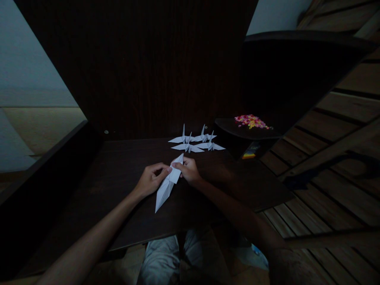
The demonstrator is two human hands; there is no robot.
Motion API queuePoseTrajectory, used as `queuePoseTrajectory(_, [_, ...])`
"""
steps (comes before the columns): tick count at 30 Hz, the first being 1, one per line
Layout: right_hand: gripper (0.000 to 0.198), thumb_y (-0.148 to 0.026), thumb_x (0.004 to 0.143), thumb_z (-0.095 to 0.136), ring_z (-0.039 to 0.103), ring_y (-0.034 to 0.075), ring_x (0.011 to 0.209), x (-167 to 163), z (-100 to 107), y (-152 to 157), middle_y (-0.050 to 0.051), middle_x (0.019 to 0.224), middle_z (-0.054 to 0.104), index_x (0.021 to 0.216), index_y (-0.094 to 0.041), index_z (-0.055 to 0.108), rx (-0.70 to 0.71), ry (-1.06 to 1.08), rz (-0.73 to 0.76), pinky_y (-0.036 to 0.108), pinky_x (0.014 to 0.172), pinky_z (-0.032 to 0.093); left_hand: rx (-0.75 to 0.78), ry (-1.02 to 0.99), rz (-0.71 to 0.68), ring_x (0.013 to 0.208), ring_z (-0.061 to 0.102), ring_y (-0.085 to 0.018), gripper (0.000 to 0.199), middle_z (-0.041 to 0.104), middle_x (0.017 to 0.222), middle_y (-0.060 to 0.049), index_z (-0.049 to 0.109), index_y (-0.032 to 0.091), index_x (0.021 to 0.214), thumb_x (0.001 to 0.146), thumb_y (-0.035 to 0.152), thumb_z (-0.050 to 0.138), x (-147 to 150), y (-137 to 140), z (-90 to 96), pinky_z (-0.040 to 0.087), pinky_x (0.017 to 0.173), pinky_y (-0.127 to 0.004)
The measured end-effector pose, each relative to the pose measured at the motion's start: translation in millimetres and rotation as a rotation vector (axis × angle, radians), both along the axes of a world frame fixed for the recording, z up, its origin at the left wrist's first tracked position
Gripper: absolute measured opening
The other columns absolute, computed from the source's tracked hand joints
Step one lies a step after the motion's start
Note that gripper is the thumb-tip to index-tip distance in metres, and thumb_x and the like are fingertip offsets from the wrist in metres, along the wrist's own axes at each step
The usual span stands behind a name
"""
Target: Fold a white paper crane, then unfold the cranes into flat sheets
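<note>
In the head view, take the cluster of four white paper cranes as your landmark: they stand on the dark bench in two rows of two, wings spread and thin points sticking up. Their wingtips sit so close that you cannot tell which ones touch.

The folded white paper is just on your side of the cranes, a long, narrow diamond set at a slant. Its upper tip points towards them and its lower tip slants down to the left, back towards you; a squarish flap juts from its right edge. You cannot tell whether it touches the bench.

Your left hand, nearer you than the cranes and to their left, has thumb and forefinger drawn close on the paper's left edge. Your right hand, just below the cranes, grips the upper part, thumb across the face and the other fingers mostly hidden.

To the right of the cranes is a dark shelf bearing a heap of small pink, red and yellow pieces. Below it, also right of the cranes, sits a small item with a yellow-orange band. Behind them rises a dark panel.
</note>
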State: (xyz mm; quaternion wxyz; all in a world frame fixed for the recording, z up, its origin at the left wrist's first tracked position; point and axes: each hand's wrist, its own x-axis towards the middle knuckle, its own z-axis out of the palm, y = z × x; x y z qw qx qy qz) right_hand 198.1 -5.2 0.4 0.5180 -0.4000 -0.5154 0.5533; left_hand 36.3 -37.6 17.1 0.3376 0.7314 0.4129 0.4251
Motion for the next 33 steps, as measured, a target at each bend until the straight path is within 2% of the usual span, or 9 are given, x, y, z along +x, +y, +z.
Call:
queuePoseTrajectory(5, [0.023,-0.037,0.058,0.070,0.042,0.006,0.036,-1.4,1.0,-1.3,-0.005,0.048,0.054,0.063,-0.016,0.062,-0.004,-0.016,0.003,0.018,0.031,0.030,0.007,0.000,0.036,0.069,0.060,-0.017,0.031,0.068,0.073,-0.003,0.073,0.016,0.081,0.084,0.042,0.058,0.1,-0.1,0.9,0.045,0.062,-0.024])
queuePoseTrajectory(14, [0.030,-0.042,0.059,0.074,0.042,0.005,0.033,-0.7,3.1,-3.7,-0.006,0.045,0.053,0.065,-0.015,0.062,0.039,-0.018,0.019,0.017,0.031,0.029,-0.044,-0.127,0.085,0.072,0.063,-0.018,0.030,0.072,0.078,-0.004,0.073,0.015,0.083,0.081,0.043,0.062,2.6,2.0,-2.3,0.048,0.065,-0.025])
queuePoseTrajectory(27, [0.035,-0.048,0.064,0.072,0.044,0.007,0.035,-1.5,1.1,-5.6,-0.004,0.044,0.053,0.063,-0.015,0.063,0.057,-0.017,0.044,0.018,0.032,0.031,0.010,-0.018,0.104,0.070,0.060,-0.017,0.033,0.067,0.074,-0.004,0.066,0.015,0.079,0.087,0.044,0.053,1.2,-0.6,-3.4,0.046,0.063,-0.024])
queuePoseTrajectory(33, [0.037,-0.051,0.067,0.071,0.044,0.006,0.036,-0.6,1.3,-6.8,-0.003,0.049,0.055,0.071,-0.014,0.064,0.108,-0.025,0.046,0.018,0.032,0.029,0.116,0.025,0.169,0.062,0.055,-0.015,0.027,0.064,0.068,-0.002,0.064,0.016,0.071,0.085,0.036,0.053,-0.1,0.3,-1.3,0.041,0.057,-0.024])
